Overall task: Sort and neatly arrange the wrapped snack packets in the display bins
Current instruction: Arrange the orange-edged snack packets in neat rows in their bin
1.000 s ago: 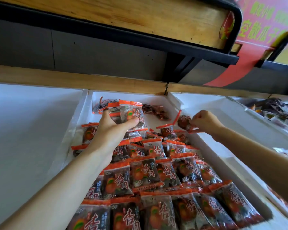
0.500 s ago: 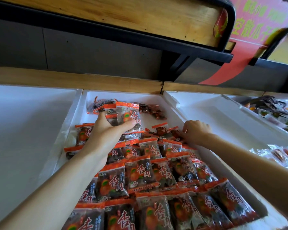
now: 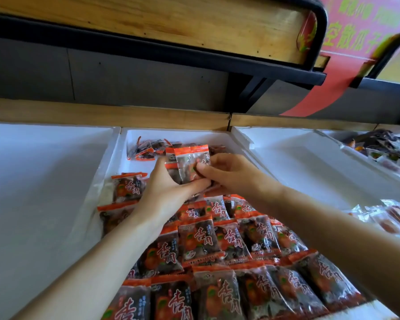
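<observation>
On your far left is a white foam bin [image 3: 44,181], showing only its bare floor. Next comes the middle foam bin [image 3: 123,144], where the task's apricot snack packets are. Two single packets [image 3: 128,187] lie against its left wall, and a loose heap of packets [image 3: 148,151] lies tumbled at the back wall.

Your left hand [image 3: 169,192] grips a small stack of packets [image 3: 191,162] above the middle of this bin, with the fingers behind it and the thumb across its lower front. The stack stands upright, long axis vertical and orange seals on top.

Your right hand [image 3: 231,174] meets it from the right, thumb and fingertips pinching the front packet's lower corner, so both hands are curled on the same stack. It looks like you are squaring it or peeling off the front packet.

The tidy overlapping rows [image 3: 217,250] lie nearer you, below your wrists. The bare floor between them and the heap is just beyond your left hand, which carries the load and is the nearer one for setting down.

Further right are another white foam bin [image 3: 298,169] and other wrapped snacks [image 3: 390,146].
</observation>
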Demonstrator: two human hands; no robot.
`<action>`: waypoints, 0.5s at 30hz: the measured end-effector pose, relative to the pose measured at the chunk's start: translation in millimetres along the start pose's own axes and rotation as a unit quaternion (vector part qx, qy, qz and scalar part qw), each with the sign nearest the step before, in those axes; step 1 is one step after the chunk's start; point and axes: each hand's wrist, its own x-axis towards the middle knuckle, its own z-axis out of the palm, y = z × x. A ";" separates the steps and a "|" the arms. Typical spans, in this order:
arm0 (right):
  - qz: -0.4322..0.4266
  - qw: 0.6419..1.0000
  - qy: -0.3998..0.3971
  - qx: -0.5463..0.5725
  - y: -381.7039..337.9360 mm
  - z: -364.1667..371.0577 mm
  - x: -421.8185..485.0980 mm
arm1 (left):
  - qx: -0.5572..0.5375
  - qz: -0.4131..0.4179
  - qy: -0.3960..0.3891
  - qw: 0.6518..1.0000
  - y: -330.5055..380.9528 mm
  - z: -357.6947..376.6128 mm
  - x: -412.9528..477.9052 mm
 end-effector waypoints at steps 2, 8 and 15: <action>0.014 0.999 0.009 0.037 1.2 -3.4 0.6 | -0.011 0.000 -0.003 1.000 1.1 -0.7 0.3; 0.044 0.980 0.156 -0.114 12.9 -63.3 1.3 | -0.032 0.000 -0.016 0.999 -0.7 -3.7 3.6; 0.184 0.859 0.125 -0.461 70.5 -112.9 -14.3 | -0.022 0.004 -0.023 0.999 -9.6 -0.4 5.5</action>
